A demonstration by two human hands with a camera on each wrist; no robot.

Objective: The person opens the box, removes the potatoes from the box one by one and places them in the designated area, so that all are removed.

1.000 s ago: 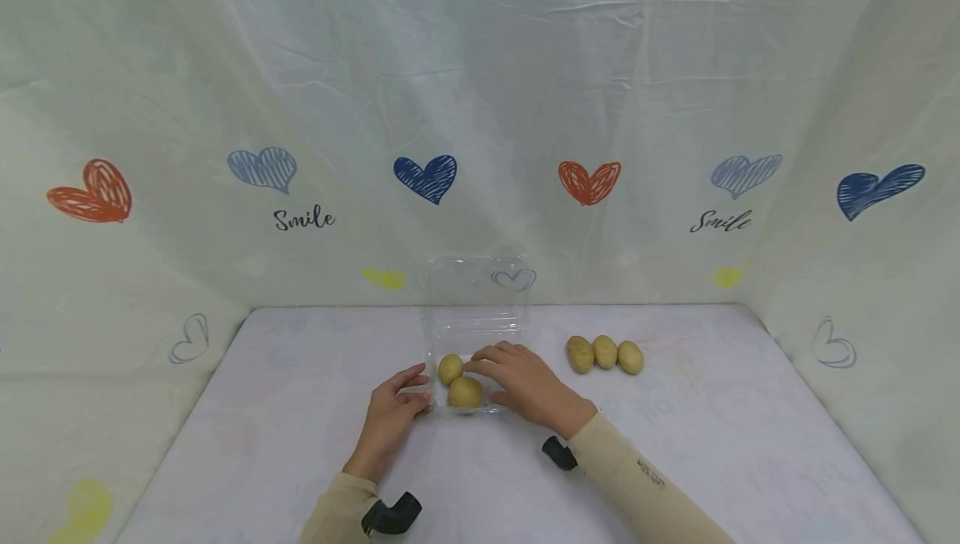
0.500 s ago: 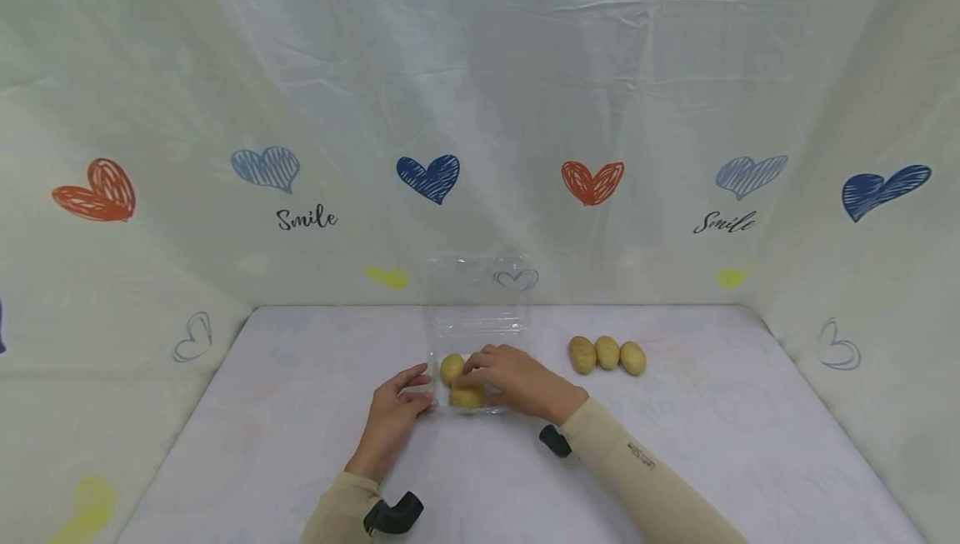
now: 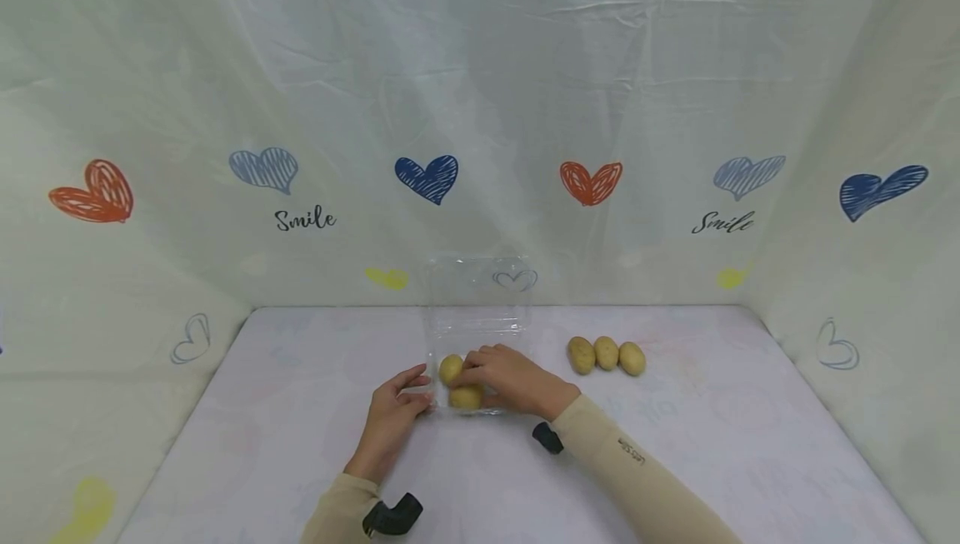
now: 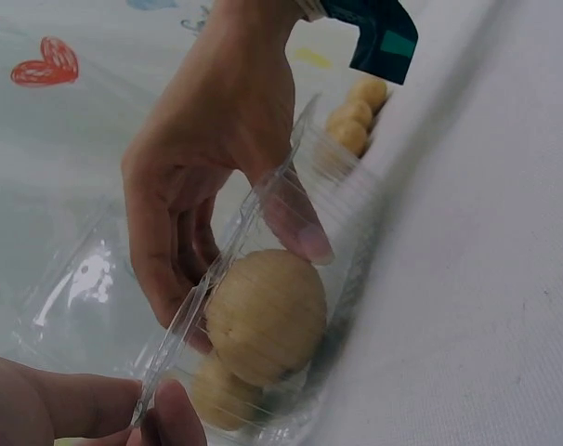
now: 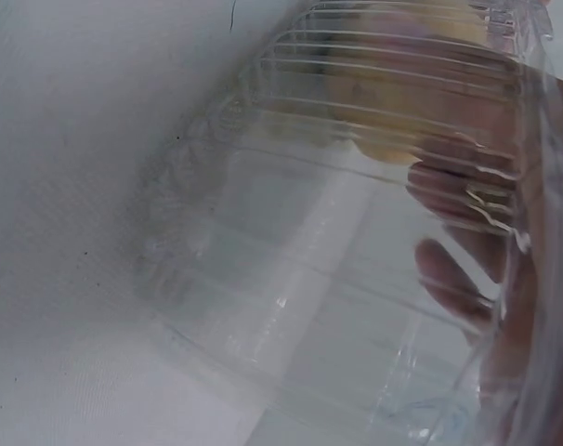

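Observation:
A clear plastic clamshell box (image 3: 480, 327) stands mid-table with its lid raised at the back. Inside, along its left side, lie two potatoes: a smaller rear potato (image 3: 451, 369) and a larger front potato (image 3: 466, 397). My left hand (image 3: 393, 423) pinches the box's left rim between thumb and fingers, as the left wrist view shows. My right hand (image 3: 517, 381) reaches into the box from the right and grips the larger potato (image 4: 268, 316), thumb on one side, fingers on the other. Through the ribbed wall in the right wrist view, that potato (image 5: 374, 93) is blurred.
Three more potatoes (image 3: 606, 353) lie in a row on the table to the right of the box. A pale cloth (image 3: 720, 436) covers the table. Behind it hangs a curtain (image 3: 510, 94) printed with hearts.
My right hand has moved slightly left and its fingers have come over the larger potato and taken hold of it. My left hand stays at the rim of the box.

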